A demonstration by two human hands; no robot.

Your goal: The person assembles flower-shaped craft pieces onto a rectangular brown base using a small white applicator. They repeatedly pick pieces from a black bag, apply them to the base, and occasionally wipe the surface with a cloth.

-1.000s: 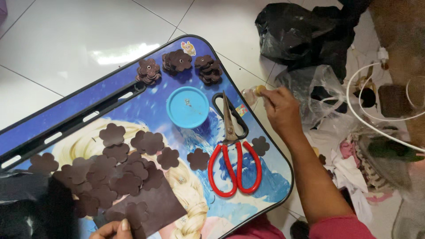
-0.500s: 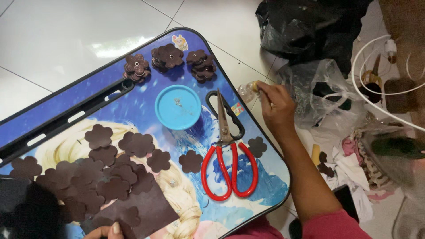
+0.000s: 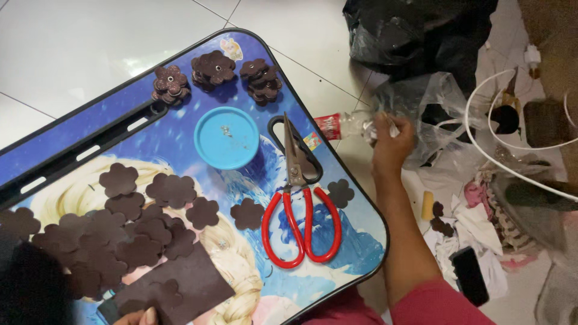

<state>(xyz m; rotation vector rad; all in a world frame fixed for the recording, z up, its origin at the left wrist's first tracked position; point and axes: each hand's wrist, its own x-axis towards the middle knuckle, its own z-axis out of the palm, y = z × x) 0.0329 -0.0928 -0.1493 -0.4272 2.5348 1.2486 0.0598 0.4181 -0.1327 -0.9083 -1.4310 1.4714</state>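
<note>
Filling a blue tray (image 3: 361, 198) on white tiles (image 3: 78, 54): brown flowers (image 3: 120, 235).

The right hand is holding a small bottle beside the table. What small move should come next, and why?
Probably bring the small clear bottle back over the blue table. The right hand grips it off the table's edge, above the floor, while the brown flower cutouts and the blue lid lie on the table, and the left hand touches the brown sheet.

Dark brown flower cutouts (image 3: 118, 179) lie on a blue cartoon-printed tray (image 3: 90, 123), beside a light blue lid (image 3: 226, 137) and red-handled scissors (image 3: 301, 204).
</note>
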